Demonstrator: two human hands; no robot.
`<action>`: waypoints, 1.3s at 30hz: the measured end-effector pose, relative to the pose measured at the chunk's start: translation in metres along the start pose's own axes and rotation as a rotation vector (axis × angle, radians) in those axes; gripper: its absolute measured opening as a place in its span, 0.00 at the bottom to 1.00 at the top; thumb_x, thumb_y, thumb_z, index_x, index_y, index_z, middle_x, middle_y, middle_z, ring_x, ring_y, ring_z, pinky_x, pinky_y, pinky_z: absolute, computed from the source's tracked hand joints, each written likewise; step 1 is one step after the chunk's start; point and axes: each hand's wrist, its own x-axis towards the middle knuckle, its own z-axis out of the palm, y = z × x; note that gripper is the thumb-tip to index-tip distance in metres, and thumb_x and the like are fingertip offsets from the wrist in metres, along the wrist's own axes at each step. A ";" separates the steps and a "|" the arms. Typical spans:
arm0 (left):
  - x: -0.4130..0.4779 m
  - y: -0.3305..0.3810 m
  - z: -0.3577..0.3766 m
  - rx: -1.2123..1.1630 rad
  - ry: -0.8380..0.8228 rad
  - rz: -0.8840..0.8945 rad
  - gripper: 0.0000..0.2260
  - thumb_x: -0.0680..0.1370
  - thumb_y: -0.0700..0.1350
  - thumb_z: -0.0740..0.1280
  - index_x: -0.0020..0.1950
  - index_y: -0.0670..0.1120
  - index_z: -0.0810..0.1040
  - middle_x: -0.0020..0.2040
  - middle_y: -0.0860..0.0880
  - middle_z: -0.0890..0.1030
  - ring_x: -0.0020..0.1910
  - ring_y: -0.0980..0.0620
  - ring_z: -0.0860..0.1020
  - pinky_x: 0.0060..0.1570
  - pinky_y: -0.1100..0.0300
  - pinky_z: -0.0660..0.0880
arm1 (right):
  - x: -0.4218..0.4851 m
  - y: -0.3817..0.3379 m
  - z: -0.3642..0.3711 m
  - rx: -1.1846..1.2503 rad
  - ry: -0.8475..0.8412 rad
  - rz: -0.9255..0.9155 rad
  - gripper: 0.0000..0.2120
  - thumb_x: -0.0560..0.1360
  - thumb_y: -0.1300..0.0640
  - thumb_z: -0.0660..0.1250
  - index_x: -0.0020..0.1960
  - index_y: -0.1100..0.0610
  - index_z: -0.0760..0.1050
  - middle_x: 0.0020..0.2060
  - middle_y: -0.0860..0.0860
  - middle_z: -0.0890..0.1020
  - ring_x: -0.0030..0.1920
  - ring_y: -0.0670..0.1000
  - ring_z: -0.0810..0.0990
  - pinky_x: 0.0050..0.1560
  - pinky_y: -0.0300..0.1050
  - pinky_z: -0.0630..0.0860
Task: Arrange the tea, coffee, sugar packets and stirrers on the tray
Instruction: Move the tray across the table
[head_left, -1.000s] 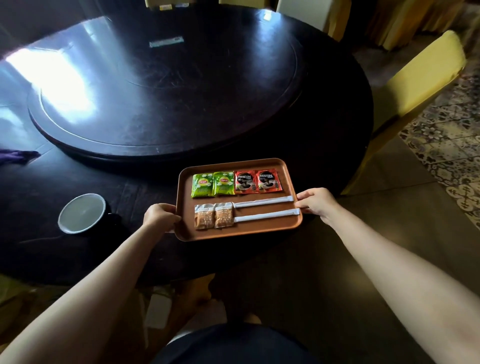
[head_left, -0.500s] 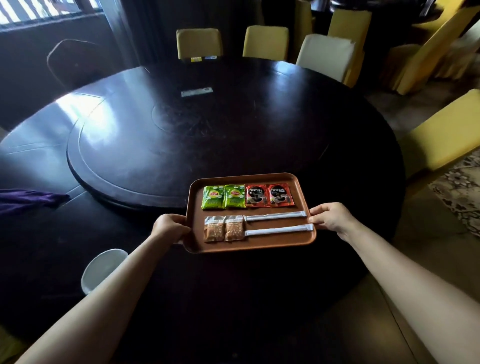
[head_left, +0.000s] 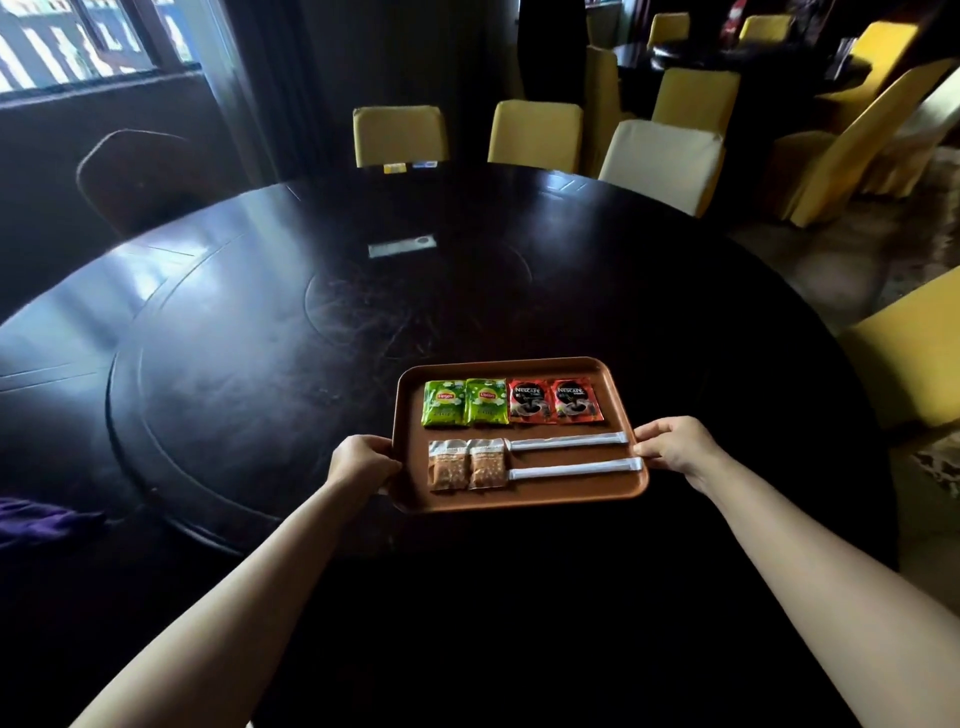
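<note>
A brown tray (head_left: 524, 500) is held over the near side of the dark round table (head_left: 467, 291). My left hand (head_left: 361, 460) grips its left edge and my right hand (head_left: 672, 441) grips its right edge. In the tray's far row lie two green tea packets (head_left: 465, 401) and, right of them, two red coffee packets (head_left: 555, 399). The near row holds two brown sugar packets (head_left: 466, 464) on the left and two white wrapped stirrers (head_left: 571, 457) lying lengthwise on the right.
The table carries a large raised turntable (head_left: 260, 332) with a small grey card (head_left: 401, 246) near its middle. A purple cloth (head_left: 36, 519) lies at the left edge. Yellow-covered chairs (head_left: 535, 136) ring the far side and one chair (head_left: 909, 358) stands at the right.
My view has tilted up and the tray has moved farther out over the table with both hands still on its edges. The white bowl at the left has dropped out of view.
</note>
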 end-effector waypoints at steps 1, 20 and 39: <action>0.009 0.004 0.001 0.011 0.008 -0.001 0.14 0.66 0.30 0.64 0.45 0.44 0.84 0.28 0.48 0.79 0.25 0.55 0.74 0.19 0.71 0.71 | 0.009 -0.006 0.002 -0.005 0.005 0.001 0.09 0.67 0.75 0.67 0.42 0.63 0.76 0.39 0.58 0.80 0.38 0.54 0.80 0.39 0.45 0.78; 0.116 0.019 0.042 0.033 0.182 -0.103 0.16 0.65 0.35 0.64 0.46 0.51 0.85 0.39 0.44 0.86 0.40 0.46 0.83 0.46 0.50 0.81 | 0.131 -0.056 0.043 -0.269 0.053 -0.108 0.12 0.64 0.69 0.71 0.30 0.53 0.77 0.37 0.53 0.82 0.43 0.53 0.81 0.45 0.44 0.77; 0.106 0.024 0.057 -0.124 0.218 -0.115 0.07 0.65 0.41 0.67 0.38 0.50 0.82 0.38 0.48 0.84 0.40 0.50 0.80 0.45 0.55 0.76 | 0.132 -0.040 0.051 -0.224 0.131 -0.109 0.10 0.71 0.67 0.64 0.49 0.61 0.82 0.47 0.59 0.85 0.48 0.58 0.83 0.52 0.49 0.80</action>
